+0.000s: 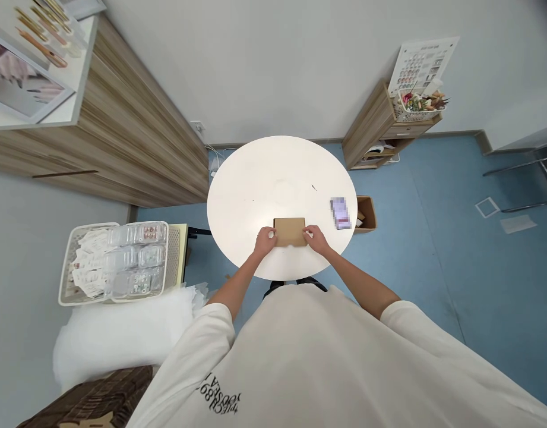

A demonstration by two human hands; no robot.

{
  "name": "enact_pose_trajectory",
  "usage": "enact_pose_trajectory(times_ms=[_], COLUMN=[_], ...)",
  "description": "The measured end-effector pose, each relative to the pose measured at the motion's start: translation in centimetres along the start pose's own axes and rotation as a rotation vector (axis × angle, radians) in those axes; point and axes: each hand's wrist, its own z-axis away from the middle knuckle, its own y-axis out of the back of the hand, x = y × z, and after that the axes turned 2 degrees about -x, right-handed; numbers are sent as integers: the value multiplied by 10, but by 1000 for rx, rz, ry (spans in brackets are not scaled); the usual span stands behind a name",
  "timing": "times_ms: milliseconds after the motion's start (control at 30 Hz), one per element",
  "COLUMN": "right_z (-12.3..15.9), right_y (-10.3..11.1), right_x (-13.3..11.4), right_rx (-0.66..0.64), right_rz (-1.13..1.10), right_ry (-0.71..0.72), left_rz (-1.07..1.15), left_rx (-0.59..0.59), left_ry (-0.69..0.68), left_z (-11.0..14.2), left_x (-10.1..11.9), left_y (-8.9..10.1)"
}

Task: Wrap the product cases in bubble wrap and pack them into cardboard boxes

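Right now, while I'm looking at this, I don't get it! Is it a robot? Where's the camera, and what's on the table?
No robot here, just a person using two bare hands. There is only one picture, taken by a camera worn on that person's head. It looks forward and down, so you see their white shirt from above.

In front is a white table. The left hand and right hand hold a flat brown cardboard box by its two ends, close to the near edge of the table. Farther right on the table lies a purple thing, but it's blurred into little squares, so I can't tell what it is.
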Motion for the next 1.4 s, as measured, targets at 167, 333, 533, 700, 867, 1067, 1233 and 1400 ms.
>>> enact_pose_trajectory(times_ms=[167,333,533,700,867,1067,1233,1400], right_z=[19,26,29,29,18,-2,-13,-18], right_y=[-13,-19,-16,-6,4,7,8,14], right_x=[8,10,1,-18,-32,-41,-46,-52], right_rx=[-32,-69,-74,-13,24,47,65,19], right_rz=[113,180,286,304,297,233,115,159], right_ry=[7,-33,-11,60,97,50,66,28], left_rz=[-202,-280,-316,-328,-276,-141,-22,-26], left_rx=[-35,-98,-88,-35,50,104,137,95], left_ry=[-46,-90,-124,-102,-106,-45,-7,70], left_z=[18,29,35,33,22,2,-9,-15], left_x=[-11,-16,-9,9,24,24,27,37], left_y=[-14,-18,-17,-7,2,3,9,23])
